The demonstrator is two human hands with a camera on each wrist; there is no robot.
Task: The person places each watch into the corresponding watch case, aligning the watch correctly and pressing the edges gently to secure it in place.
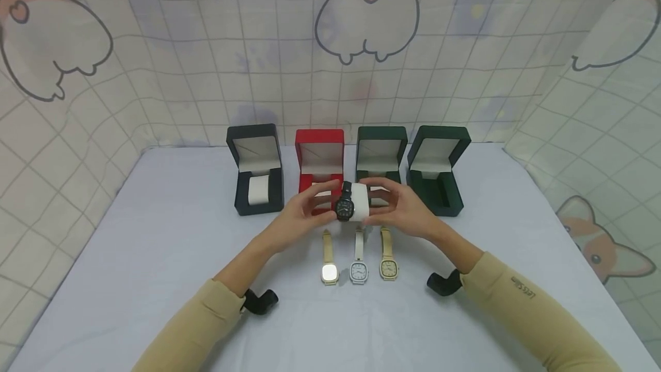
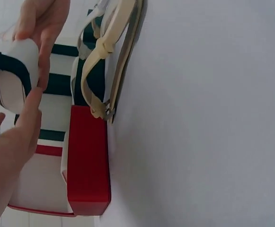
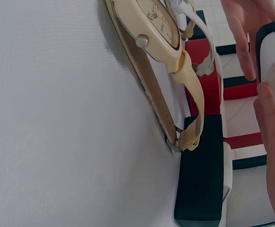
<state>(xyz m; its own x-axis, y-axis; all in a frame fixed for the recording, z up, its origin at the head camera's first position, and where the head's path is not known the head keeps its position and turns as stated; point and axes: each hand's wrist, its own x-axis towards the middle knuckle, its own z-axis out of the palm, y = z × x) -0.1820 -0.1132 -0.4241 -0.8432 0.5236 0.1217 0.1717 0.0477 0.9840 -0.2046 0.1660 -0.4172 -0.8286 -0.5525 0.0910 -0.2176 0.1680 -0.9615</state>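
A black-strapped watch (image 1: pixel 345 206) is looped round a white cushion (image 1: pixel 360 202), held up just in front of the boxes. My right hand (image 1: pixel 401 208) grips the cushion at its right end. From the left, my left hand (image 1: pixel 302 212) pinches the watch with fingers above and thumb below. The left wrist view shows the strap (image 2: pixel 14 66) encircling the cushion (image 2: pixel 31 52). Three watches lie on the table below the hands: a gold one (image 1: pixel 329 271), a white-strapped one (image 1: pixel 358 271) and a yellowish one (image 1: pixel 389 268).
Several open boxes stand along the back: a black one (image 1: pixel 259 202) with a white cushion (image 1: pixel 259 190), a red one (image 1: pixel 319 136), a green one (image 1: pixel 382 134) and a green one (image 1: pixel 448 197) at the right without a cushion. A white cloth (image 1: pixel 170 234) covers the table.
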